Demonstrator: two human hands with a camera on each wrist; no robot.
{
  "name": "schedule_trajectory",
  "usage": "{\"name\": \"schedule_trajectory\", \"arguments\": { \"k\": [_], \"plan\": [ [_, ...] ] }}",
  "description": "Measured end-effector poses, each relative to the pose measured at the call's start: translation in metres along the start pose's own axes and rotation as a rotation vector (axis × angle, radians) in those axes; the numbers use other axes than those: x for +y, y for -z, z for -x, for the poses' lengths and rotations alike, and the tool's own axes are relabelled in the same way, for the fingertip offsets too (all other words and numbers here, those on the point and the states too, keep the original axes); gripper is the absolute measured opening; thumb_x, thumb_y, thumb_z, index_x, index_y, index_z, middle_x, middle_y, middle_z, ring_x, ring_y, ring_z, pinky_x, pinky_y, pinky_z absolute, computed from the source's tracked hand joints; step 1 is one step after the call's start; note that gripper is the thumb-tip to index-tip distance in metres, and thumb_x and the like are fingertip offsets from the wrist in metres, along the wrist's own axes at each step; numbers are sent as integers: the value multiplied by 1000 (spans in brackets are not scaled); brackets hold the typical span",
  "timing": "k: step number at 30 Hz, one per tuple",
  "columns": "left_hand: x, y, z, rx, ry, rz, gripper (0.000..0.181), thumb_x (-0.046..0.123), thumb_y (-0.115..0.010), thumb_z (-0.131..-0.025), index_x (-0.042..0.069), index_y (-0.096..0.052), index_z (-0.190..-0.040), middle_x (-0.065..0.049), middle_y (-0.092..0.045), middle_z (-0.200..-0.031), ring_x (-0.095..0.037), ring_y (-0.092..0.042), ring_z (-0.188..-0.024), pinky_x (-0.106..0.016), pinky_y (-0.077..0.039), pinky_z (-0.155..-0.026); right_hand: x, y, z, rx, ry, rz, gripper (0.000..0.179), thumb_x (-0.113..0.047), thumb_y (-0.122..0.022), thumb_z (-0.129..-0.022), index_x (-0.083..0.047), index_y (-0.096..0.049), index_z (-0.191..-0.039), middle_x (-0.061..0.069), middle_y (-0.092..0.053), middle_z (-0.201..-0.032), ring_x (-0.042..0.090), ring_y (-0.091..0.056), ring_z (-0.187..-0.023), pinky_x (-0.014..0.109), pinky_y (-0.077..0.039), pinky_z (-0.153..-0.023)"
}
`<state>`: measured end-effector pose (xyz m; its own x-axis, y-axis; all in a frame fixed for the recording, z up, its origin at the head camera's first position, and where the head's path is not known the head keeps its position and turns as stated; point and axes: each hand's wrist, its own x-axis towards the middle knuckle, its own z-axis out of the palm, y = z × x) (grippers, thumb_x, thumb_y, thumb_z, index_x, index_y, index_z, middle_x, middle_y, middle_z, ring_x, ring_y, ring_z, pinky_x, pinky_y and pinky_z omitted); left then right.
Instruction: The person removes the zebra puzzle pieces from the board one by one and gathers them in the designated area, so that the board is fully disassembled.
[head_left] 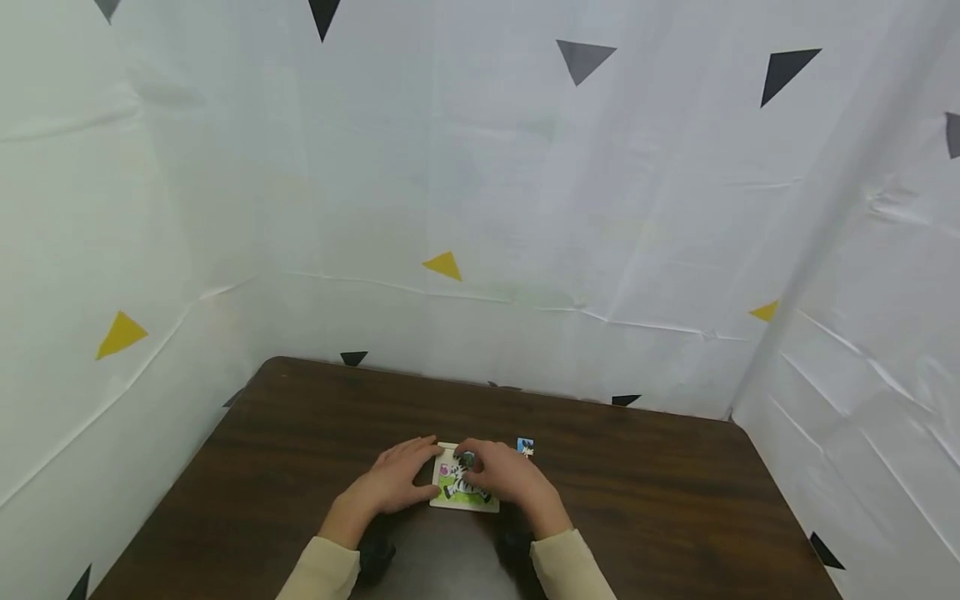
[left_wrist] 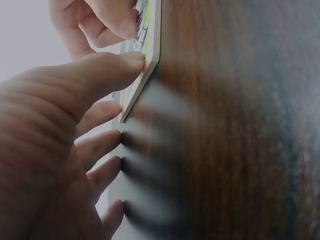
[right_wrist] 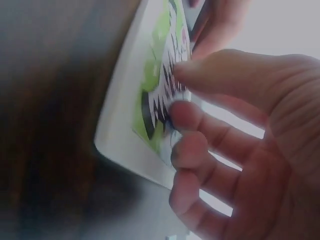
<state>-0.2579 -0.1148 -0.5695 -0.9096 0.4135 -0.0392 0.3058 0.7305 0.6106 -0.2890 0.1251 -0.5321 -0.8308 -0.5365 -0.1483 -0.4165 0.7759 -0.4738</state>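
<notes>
A zebra jigsaw puzzle (head_left: 459, 495) in a pale, thin frame lies on the table between the two hands. My left hand (head_left: 397, 477) is at its left side, fingers spread. In the left wrist view its thumb (left_wrist: 112, 67) rests on the board's near corner, and the other fingertips reach down to the tabletop. Over the puzzle's right half, my right hand (head_left: 506, 473) touches the picture with thumb and fingertips, fingers bent. No piece shows between the right thumb (right_wrist: 215, 75) and forefinger. The right hand hides the upper right of the picture.
One loose puzzle piece (head_left: 525, 446), blue with black and white, lies just beyond the right hand. The dark wood-grain table (head_left: 660, 500) extends to both sides. White sheeting (head_left: 480, 183) with coloured triangles hangs behind and beside it.
</notes>
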Motion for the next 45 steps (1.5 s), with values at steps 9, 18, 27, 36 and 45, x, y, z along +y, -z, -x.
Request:
{"name": "schedule_trajectory", "arguments": {
  "k": [9,18,27,36,45],
  "plan": [
    [12,5,5,-17,19,-7,51,35,-79,-100,18,-64,-145,-14,-43,-170,-41,-37,-159,-73,-27,-125,-3,5,-1,-92,-18,-93,37,-15,-72,-103,-19,-66,-139,-3,-66,-87,13,-59,-67,33,-48,-61],
    [19,6,9,-18,22,-10,31,31,-79,-100,24,-70,-129,-16,-45,-169,-43,-39,-157,-75,-28,-123,-6,7,-2,-152,-18,-154,33,-11,-68,-105,-20,-64,-136,0,-67,-88,14,-57,-66,31,-46,-60],
    [18,5,8,-26,29,-2,31,32,-79,-99,24,-70,-128,-16,-44,-169,-43,-38,-158,-75,-28,-123,-3,12,-9,-205,-11,-85,30,-13,-70,-105,-23,-60,-131,-2,-65,-89,12,-57,-70,31,-47,-63],
    [13,2,6,-30,34,-16,31,35,-79,-99,26,-70,-128,-14,-44,-169,-42,-39,-157,-75,-29,-123,-4,26,-25,-347,-18,-136,30,-13,-74,-103,-18,-59,-129,4,-64,-89,19,-59,-71,33,-50,-67],
    [12,1,6,-26,25,-14,31,34,-79,-99,26,-70,-127,-15,-44,-169,-43,-39,-157,-76,-29,-122,-5,29,-33,-424,-45,-260,31,-4,-73,-101,-10,-56,-127,4,-52,-70,21,-43,-61,34,-40,-63]
  ]
}}
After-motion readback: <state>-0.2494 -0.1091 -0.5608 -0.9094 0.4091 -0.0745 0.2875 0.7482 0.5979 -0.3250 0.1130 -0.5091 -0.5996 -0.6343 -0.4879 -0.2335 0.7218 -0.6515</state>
